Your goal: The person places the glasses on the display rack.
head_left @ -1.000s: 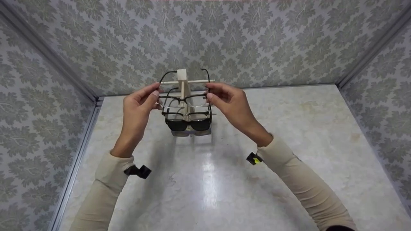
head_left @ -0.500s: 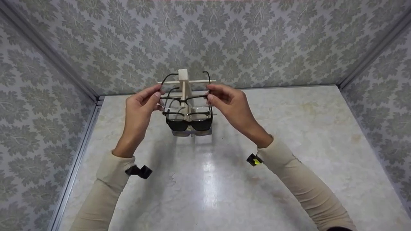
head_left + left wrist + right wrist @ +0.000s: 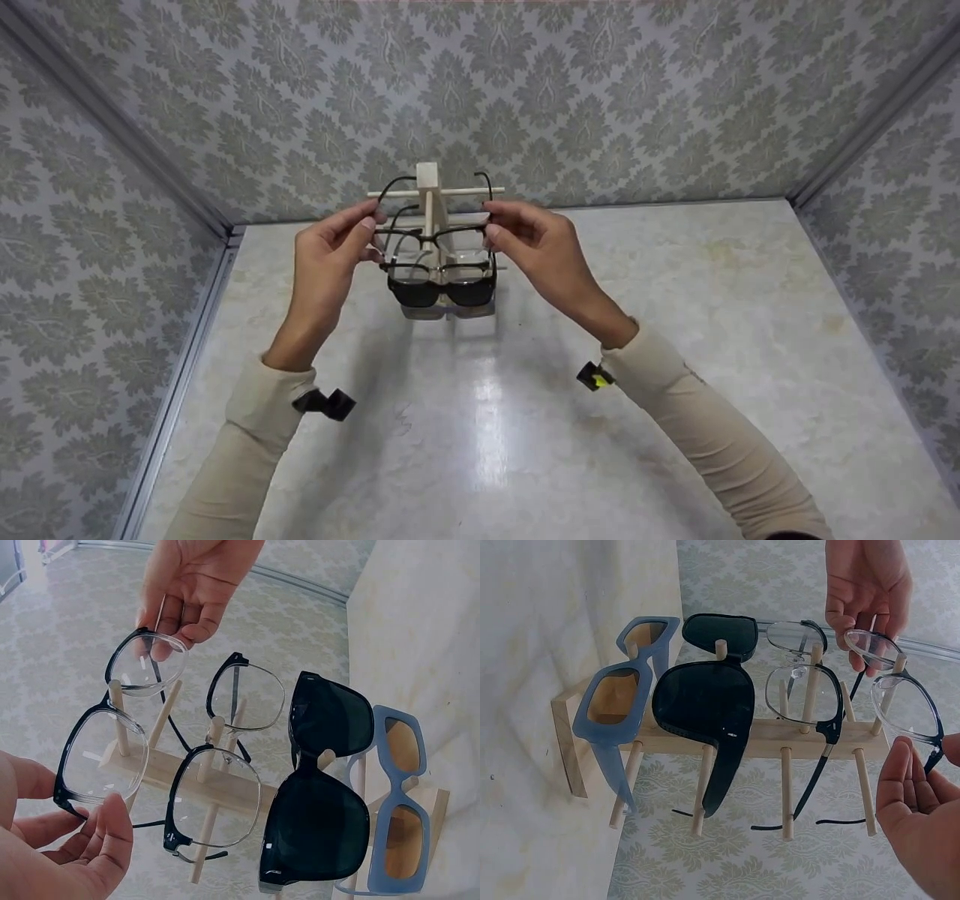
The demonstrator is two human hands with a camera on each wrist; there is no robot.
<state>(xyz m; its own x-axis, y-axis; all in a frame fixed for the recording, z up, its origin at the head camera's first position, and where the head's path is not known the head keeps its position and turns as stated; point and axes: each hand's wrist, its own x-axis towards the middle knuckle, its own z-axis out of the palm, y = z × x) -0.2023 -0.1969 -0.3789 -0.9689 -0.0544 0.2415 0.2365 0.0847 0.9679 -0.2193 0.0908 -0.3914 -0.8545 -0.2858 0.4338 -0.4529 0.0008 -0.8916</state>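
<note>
A pair of black-browed glasses with clear lower rims [image 3: 429, 240] is at the top tier of a wooden eyewear stand [image 3: 427, 175]. My left hand [image 3: 324, 251] pinches its left end near the hinge between thumb and fingers. On the other side, my right hand [image 3: 541, 236] pinches the right end the same way. Both temples reach back over the top crossbar. In the left wrist view, the bridge of these glasses [image 3: 106, 700] lies right at the top front peg. Directly below sits a second pair, dark-browed with thin metal lower rims [image 3: 173, 810].
Lower on the stand hang black sunglasses [image 3: 319, 832] and blue-framed glasses with amber lenses [image 3: 381, 844]. Wooden side pegs [image 3: 787, 795] stick out from the post. The stand is on a marbled white table [image 3: 675, 300], before patterned wallpaper walls [image 3: 525, 97].
Both hands have lowered the top pair slightly toward the stand, with its temples sinking closer to the top crossbar. The other eyewear has stayed in place.
</note>
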